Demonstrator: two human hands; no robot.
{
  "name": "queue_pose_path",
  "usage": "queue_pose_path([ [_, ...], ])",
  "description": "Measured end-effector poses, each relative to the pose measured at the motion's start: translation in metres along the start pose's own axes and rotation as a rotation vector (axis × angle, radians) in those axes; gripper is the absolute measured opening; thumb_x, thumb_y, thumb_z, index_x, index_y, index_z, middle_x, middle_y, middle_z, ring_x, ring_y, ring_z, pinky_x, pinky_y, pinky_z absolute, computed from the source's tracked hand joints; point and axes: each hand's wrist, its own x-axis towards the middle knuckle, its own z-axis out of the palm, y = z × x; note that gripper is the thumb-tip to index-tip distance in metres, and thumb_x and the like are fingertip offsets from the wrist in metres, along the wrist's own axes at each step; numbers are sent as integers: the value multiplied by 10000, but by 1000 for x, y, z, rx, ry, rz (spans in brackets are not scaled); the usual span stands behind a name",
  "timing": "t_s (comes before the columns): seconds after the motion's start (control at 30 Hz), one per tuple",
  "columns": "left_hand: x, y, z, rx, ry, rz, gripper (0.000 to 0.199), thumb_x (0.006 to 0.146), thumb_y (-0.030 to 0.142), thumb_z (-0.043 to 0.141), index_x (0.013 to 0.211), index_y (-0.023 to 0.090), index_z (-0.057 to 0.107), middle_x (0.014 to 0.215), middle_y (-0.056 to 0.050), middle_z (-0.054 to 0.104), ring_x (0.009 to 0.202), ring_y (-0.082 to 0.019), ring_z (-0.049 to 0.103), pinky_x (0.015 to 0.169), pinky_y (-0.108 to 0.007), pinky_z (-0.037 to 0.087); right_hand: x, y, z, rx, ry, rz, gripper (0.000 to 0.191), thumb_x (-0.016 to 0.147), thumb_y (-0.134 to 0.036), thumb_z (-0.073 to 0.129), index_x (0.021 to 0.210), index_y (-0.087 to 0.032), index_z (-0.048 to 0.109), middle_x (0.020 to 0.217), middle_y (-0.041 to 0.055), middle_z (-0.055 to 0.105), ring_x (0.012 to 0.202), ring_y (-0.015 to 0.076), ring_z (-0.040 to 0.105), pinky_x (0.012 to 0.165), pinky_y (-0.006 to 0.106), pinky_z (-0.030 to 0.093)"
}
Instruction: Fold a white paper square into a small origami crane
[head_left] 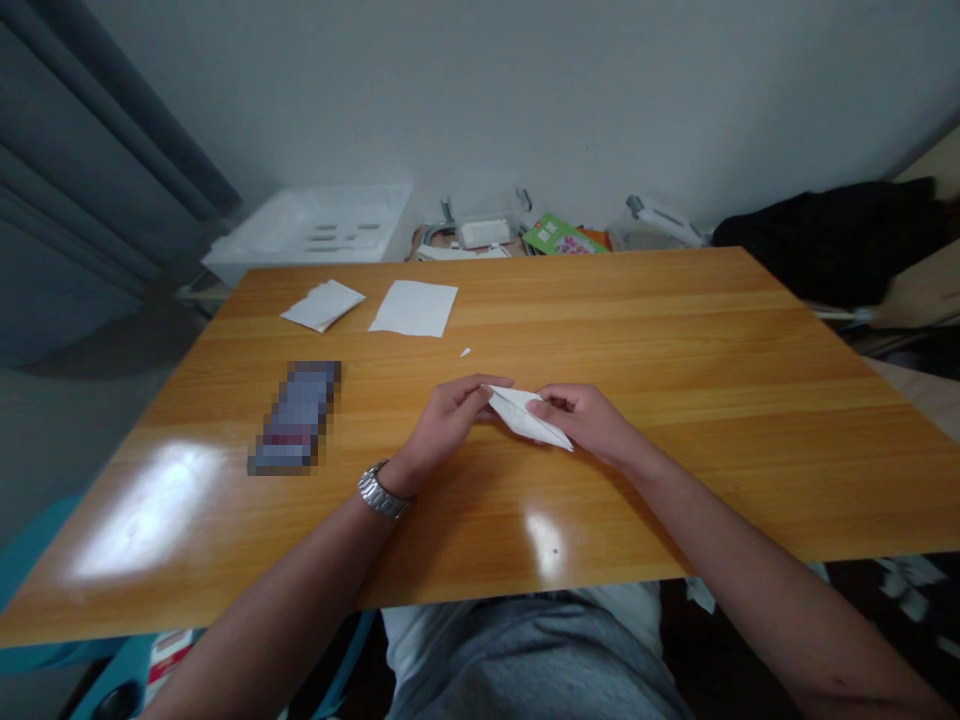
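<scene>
White folded paper (516, 410), pinched by the left grip (453, 408) and right grip (589, 418), slanted lengthwise from far-left to near-right.

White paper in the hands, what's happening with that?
Both hands are holding a folded white paper at a wooden table. The left hand grips its left end, and the right hand holds its right side, thumb on top. A tiny white scrap lies just beyond the left hand. Farther back, toward the left, lie a flat white sheet and some layered white paper.
</scene>
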Motion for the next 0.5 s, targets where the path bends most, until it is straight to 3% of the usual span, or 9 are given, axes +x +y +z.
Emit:
queue_pose_path([
  [0.13, 0, 1, 1, -9, -2, 5, 398, 986, 383, 544, 1283, 157, 683, 1140, -106, 757, 992, -198, 740, 946, -379, 615, 0, 0, 1, -13, 13, 6, 457, 879, -616, 679, 814, -164, 690, 709, 4, 613, 620, 140, 487, 563, 268, 339],
  [0.27, -3, 10, 2, 94, -21, 46, 314, 972, 336, 558, 1143, 157, 751, 1151, -104, 758, 1039, -204, 724, 932, -335, 602, 1, 2, 0, -22, 17, 3, 464, 876, -617, 681, 793, -161, 678, 684, -2, 587, 607, 135, 471, 549, 265, 314],
  [0.5, -1, 13, 3, 221, 5, 101, 328, 956, 416, 661, 1110, 140, 751, 1092, -108, 777, 984, -207, 730, 890, -304, 579, -1, 1, 0, -33, -5, -5, 464, 888, -614, 667, 824, -155, 686, 722, 5, 610, 636, 140, 497, 575, 264, 341],
])
